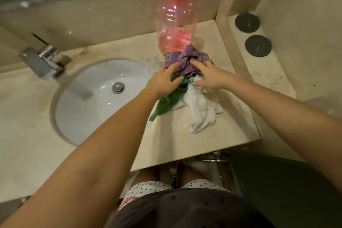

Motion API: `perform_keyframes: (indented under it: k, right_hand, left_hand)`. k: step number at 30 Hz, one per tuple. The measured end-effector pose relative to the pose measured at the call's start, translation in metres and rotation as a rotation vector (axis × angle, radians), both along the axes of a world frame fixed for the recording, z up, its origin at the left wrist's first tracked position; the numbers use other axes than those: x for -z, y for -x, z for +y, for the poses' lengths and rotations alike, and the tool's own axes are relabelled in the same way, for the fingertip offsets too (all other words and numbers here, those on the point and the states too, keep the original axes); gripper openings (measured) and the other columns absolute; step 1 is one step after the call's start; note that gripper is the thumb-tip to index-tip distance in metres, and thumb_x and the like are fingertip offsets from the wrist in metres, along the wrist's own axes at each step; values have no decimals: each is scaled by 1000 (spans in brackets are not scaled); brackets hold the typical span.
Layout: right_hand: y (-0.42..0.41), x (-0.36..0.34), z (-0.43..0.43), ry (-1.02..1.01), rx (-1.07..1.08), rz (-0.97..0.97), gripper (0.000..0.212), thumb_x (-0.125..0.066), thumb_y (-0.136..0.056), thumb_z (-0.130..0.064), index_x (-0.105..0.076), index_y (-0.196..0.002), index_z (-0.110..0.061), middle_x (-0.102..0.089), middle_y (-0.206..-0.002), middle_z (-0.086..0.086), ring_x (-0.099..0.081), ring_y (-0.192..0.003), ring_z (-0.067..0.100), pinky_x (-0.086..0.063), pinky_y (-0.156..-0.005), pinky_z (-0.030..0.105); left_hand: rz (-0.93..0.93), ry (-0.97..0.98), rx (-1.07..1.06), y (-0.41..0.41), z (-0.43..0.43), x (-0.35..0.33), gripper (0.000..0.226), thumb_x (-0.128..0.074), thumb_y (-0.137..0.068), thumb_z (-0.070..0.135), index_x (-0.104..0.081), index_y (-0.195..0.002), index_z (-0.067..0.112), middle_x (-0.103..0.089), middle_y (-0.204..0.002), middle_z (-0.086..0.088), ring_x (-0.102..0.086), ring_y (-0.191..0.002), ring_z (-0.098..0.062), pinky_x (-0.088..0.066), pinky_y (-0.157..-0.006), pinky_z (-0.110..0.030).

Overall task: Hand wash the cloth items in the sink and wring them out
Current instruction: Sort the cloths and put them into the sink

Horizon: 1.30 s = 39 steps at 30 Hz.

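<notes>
Left hand [164, 79]: fingers curled over the near edge of the purple cloth [187, 59], thumb closing from below; grasping it

Right hand [209, 77]: at 3 o'clock of the left, nearly touching it; fingers hooked into the same purple cloth, thumb low by the white one; also grasping

Purple cloth: thin, printed with a pale pattern, bunched on top of the heap. Likely light and limp; best gathered from both sides, as it would sag from one corner

Green cloth [166, 103]: plain and soft, trailing from under the left hand toward 7 o'clock

White cloth [199, 113]: thicker, towel-like and crumpled, spreading toward 5 o'clock. Probably the heaviest once soaked, and in need of a firm two-handed twist

Location: all three cloths lie heaped on the counter [185, 144], at 3 o'clock of the sink [74, 116]; none is in the basin yet

Counter: beige stone, smooth, stained in places

Sink: oval white glazed bowl with a metal drain [118, 87] at its centre

Faucet [40, 63]: angular chrome, at 10 o'clock of the bowl

Pump bottle [174, 24]: clear pink plastic, partly filled, at 12 o'clock of the heap and touching it

Two dark round discs [247, 22], [258, 45]: on the ledge at 2 o'clock
</notes>
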State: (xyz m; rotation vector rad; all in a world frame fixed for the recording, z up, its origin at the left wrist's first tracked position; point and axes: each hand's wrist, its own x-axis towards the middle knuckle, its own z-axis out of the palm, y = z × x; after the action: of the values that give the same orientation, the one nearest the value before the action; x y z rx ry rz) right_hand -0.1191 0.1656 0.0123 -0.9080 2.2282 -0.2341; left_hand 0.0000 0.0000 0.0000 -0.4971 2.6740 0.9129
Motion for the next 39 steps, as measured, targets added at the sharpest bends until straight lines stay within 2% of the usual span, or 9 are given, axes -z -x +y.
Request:
perform_keyframes:
  k: [4, 9, 11, 14, 18, 25, 30, 37, 39]
  right_hand:
    - [-8, 25, -3, 87, 142, -77, 94, -70, -86, -34, -5, -155, -29, -20, -147, 15, -43, -126, 33, -37, -101, 34]
    - [-6, 46, -4, 151, 253, -125, 74, -77, -77, -14, -39, -141, -19, -28, -134, 18, -41, -119, 32, -39, -100, 32]
    - [-5, 54, -2, 203, 295, -135, 61, -76, -75, -8, -50, -130, -15, -38, -130, 18, -37, -112, 24, -36, -82, 17]
    - [-8, 60, 2, 298, 388, -171, 46, -77, -73, -3, -59, -112, -18, -54, -123, 16, -46, -111, 23, -35, -73, 17]
    - [-21, 48, -4, 386, 522, -269, 41, -74, -77, -1, -60, -112, -19, -58, -99, -3, -56, -93, 17, -47, -57, 17]
    - [-58, -12, -82, 544, 451, -263, 35, -74, -81, -6, -61, -112, -16, -61, -101, -3, -56, -74, -5, -40, -60, 6]
    - [-107, -39, -165, 633, 354, -277, 32, -72, -81, -4, -63, -111, -10, -60, -99, -3, -55, -90, 8, -42, -73, 12]
    - [-169, -53, -251, 716, 274, -234, 28, -70, -80, 4, -62, -105, -5, -53, -91, -3, -49, -81, 5, -36, -70, 7]
    - [-178, -43, -255, 648, 227, -216, 26, -70, -80, 5, -63, -104, 1, -55, -89, -1, -50, -79, 7, -37, -67, 7]
  left_hand:
    - [-30, -177, -99, -4, 18, 23, 65, -54, -95, 46, -22, -152, 40, -16, -157, -7, -36, -138, -29, -30, -115, -37]
    - [-39, -214, -217, -1, 18, 41, 62, -73, -83, 32, -44, -138, 31, -25, -139, -13, -40, -125, -36, -30, -114, -44]
    - [-44, -296, -262, 2, 15, 39, 53, -75, -82, 24, -49, -128, 23, -29, -128, -11, -41, -118, -27, -33, -110, -30]
    - [-60, -398, -239, 1, 5, 33, 43, -74, -83, 16, -53, -120, 15, -35, -113, -8, -35, -110, -18, -30, -94, -13]
    - [52, -453, -235, -10, -17, 22, 35, -78, -63, 38, -61, -92, 45, -58, -107, -13, -53, -109, -31, -47, -99, -40]
    - [202, -547, -329, -55, -99, -34, 23, -74, -84, 14, -67, -105, 20, -57, -103, 1, -62, -91, -10, -52, -85, -18]
    - [282, -572, -420, -117, -167, -57, 20, -70, -87, 9, -66, -103, 20, -66, -97, 7, -65, -81, 2, -54, -78, -19]
    - [387, -496, -516, -185, -236, -55, 22, -71, -85, 12, -66, -97, 31, -59, -109, 5, -57, -108, -17, -49, -94, -32]
    - [303, -448, -469, -195, -244, -47, 22, -70, -86, 11, -67, -106, 21, -55, -111, 0, -53, -105, -16, -47, -93, -23]
